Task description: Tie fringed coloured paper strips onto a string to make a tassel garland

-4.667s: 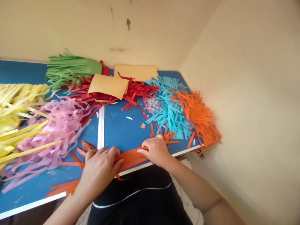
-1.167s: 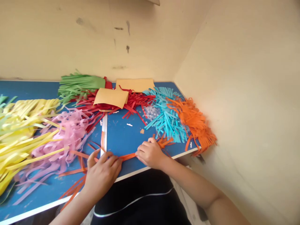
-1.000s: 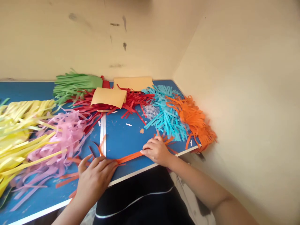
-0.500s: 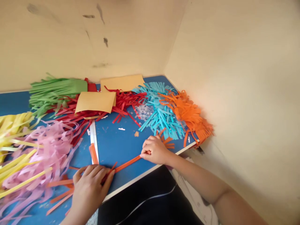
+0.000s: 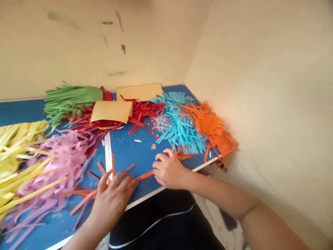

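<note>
Strip (image 5: 145, 175), orange, 1 pc., low ctr. of frame, spanning btwn. hands. L hand (image 5: 114, 198), lower ctr.-left: I see fingers & thumb closed on one end. R hand (image 5: 170, 172), ctr.: ditto, other end. Nearby: cyan fringe (image 5: 182, 130), rt. of ctr.; pink fringe (image 5: 69, 152), lower left; all on blue table (image 5: 132, 152).

A blue table (image 5: 125, 151) bears yellow fringe (image 5: 18, 144) and pink fringe (image 5: 63, 156) on the left, green fringe (image 5: 74, 99) and red fringe (image 5: 144, 110) behind, turquoise fringe (image 5: 183, 130) and orange fringe (image 5: 212, 126) on the right. Pale bits (image 5: 161, 123) lie beside the turquoise, a tan sheet (image 5: 140, 92) at the back. Orange strips (image 5: 87, 198) spread near the front edge.
</note>
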The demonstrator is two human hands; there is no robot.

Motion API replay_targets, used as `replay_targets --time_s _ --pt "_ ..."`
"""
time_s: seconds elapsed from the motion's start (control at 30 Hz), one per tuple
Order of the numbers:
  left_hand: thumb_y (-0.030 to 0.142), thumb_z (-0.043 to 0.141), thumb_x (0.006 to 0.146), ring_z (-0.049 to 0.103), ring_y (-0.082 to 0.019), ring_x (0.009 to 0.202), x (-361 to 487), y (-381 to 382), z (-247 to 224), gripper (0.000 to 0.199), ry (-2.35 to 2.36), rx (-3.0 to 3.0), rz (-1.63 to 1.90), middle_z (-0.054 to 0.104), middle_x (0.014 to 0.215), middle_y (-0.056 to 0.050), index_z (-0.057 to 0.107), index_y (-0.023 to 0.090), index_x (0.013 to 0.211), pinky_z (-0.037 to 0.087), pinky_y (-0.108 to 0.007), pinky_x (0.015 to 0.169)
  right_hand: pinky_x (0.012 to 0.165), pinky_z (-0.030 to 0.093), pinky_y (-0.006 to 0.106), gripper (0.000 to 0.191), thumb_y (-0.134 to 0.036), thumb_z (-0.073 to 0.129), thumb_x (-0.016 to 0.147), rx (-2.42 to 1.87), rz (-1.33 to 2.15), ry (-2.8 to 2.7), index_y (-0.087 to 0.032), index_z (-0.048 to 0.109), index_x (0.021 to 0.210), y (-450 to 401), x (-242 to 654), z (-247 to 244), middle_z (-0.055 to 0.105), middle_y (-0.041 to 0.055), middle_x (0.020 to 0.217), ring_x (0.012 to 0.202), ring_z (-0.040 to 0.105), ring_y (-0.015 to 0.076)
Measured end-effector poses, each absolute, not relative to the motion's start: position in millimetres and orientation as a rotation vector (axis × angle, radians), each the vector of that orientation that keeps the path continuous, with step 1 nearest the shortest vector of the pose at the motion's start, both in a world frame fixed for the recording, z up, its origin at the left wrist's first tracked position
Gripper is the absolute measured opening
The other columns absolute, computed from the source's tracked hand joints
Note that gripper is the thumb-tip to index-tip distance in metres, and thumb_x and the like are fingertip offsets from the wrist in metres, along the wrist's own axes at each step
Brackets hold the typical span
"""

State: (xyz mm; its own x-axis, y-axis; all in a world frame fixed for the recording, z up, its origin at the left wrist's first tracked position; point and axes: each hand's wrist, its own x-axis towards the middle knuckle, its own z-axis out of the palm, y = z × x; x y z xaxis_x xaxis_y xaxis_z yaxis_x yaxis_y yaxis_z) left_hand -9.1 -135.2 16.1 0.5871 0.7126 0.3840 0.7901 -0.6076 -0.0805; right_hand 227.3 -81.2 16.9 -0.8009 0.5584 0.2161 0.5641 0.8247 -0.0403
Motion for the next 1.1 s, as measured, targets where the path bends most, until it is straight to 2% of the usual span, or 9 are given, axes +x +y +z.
replay_targets --time_s 0.13,0.33,0.43,0.53,0.6,0.77,0.9,1.03,1.1 --pt "0.02 0.05 0.092 0.066 -0.026 0.093 3.1 -130.6 15.9 0.022 -1.236 -2.557 -0.491 0.073 0.085 -0.003 0.071 0.022 0.086 0.031 -0.051 0.104 0.092 0.027 0.046 0.025 -0.012 0.051 0.093 -0.7 -0.142 -2.848 -0.017 0.068 0.076 -70.4 221.1 13.7 0.067 0.0057 0.084 0.094 0.05 0.0224" --pt "0.019 0.049 0.093 0.066 -0.024 0.086 0.8 -127.3 11.8 0.022 -1.24 -2.547 -0.544 0.072 0.079 -0.001 0.068 0.021 0.082 0.034 -0.05 0.098 0.083 0.028 0.042 0.017 -0.022 0.061 0.085 -0.974 0.187 -2.832 -0.02 0.069 0.071 -56.8 225.2 18.2 0.071 0.0023 0.081 0.086 0.051 0.0188" --pt "0.017 0.048 0.091 0.066 -0.023 0.083 -4.2 -127.0 12.2 0.023 -1.241 -2.608 -0.531 0.072 0.078 -0.001 0.068 0.022 0.083 0.034 -0.051 0.098 0.088 0.027 0.046 0.018 -0.026 0.06 0.089 -0.811 0.023 -2.91 -0.017 0.07 0.077 -65.7 223.6 25.0 0.07 0.0047 0.084 0.089 0.051 0.0218" --pt "0.018 0.049 0.09 0.065 -0.022 0.08 -5.0 -125.5 15.1 0.022 -1.264 -2.63 -0.516 0.07 0.075 -0.001 0.069 0.023 0.081 0.034 -0.051 0.097 0.092 0.027 0.047 0.022 -0.015 0.052 0.093 -0.571 -0.217 -2.98 -0.015 0.069 0.078 -73.1 215.9 26.2 0.068 0.0071 0.082 0.086 0.05 0.0228" --pt "0.022 0.051 0.09 0.064 -0.024 0.082 -3.1 -124.5 17.0 0.02 -1.29 -2.605 -0.512 0.069 0.073 -0.001 0.069 0.022 0.08 0.034 -0.052 0.097 0.092 0.027 0.047 0.025 -0.01 0.049 0.092 -0.523 -0.251 -3.005 -0.015 0.069 0.078 -71.3 211.6 24.5 0.068 0.0075 0.081 0.085 0.05 0.0225" --pt "0.02 0.051 0.092 0.063 -0.021 0.08 -0.3 -125.7 12.3 0.023 -1.267 -2.528 -0.525 0.068 0.07 0.0 0.068 0.022 0.077 0.033 -0.049 0.097 0.083 0.03 0.043 0.014 -0.022 0.061 0.085 -0.873 0.11 -2.976 -0.018 0.068 0.073 -59.0 210.8 26.0 0.068 0.0033 0.079 0.083 0.051 0.0207" --pt "0.019 0.051 0.094 0.062 -0.019 0.08 -2.5 -129.3 1.0 0.021 -1.262 -2.459 -0.585 0.069 0.073 0.002 0.066 0.023 0.08 0.031 -0.047 0.1 0.085 0.029 0.044 0.013 -0.028 0.06 0.089 -0.827 -0.066 -2.82 -0.018 0.067 0.087 -71.5 201.1 22.5 0.069 0.0059 0.096 0.093 0.051 0.0225" --pt "0.012 0.044 0.095 0.063 -0.02 0.081 -10.0 -135.8 -7.0 0.027 -1.249 -2.442 -0.616 0.07 0.077 0.0 0.068 0.022 0.089 0.033 -0.046 0.097 0.08 0.028 0.039 0.026 -0.013 0.048 0.097 -0.661 -0.267 -2.713 -0.017 0.062 0.076 -86.2 195.6 2.2 0.063 0.0019 0.075 0.077 0.048 0.0184" --pt "0.011 0.041 0.096 0.064 -0.021 0.081 -17.3 -139.5 -10.6 0.03 -1.239 -2.465 -0.642 0.071 0.079 -0.001 0.069 0.021 0.098 0.034 -0.046 0.095 0.077 0.028 0.037 0.029 -0.011 0.046 0.098 -0.677 -0.27 -2.656 -0.017 0.062 0.075 -86.9 203.3 -7.4 0.062 0.0009 0.071 0.074 0.047 0.0168"
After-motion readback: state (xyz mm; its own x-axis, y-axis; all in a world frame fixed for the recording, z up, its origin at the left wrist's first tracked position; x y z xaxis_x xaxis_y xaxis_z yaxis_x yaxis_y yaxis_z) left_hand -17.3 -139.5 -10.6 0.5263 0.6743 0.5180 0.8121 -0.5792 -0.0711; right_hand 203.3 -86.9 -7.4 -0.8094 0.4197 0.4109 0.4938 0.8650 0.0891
